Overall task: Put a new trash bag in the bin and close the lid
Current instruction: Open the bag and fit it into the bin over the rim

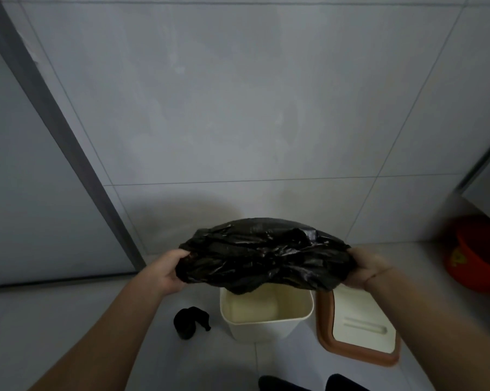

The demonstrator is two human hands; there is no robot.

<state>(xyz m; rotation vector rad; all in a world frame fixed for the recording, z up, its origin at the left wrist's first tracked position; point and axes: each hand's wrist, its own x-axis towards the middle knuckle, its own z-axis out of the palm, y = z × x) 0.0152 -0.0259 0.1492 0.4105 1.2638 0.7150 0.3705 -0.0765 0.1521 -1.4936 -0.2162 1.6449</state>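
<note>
Glass door panel (26,179) with a dark frame fills the left side, meeting the tiled wall (238,94). On the floor (83,320) near its left part lies a small roll of black bags (188,322), just beside the bin and apart from it. The person's left hand (167,273) is raised above the floor, its grip pinching the left edge of a black trash bag (263,258), fingers curled into the crumpled plastic. The bag is stretched between both hands and hangs in the air directly over the far rim of the cream bin (266,328); its lowest fold overlaps the bin's back edge in the view, though whether it touches cannot be told. The bin stands upright and open, its pale inside bare. Just right of the bin, a lid (362,325) with a brown rim and a cream centre lies flat on the floor, close to the bin's right wall. The right hand (370,270) has its grip pinching the bag's right edge. Farther right, near the wall's base, an orange-red basin (477,255) sits partly out of frame. Dark shoe tips (277,384) show at the bottom edge.
</note>
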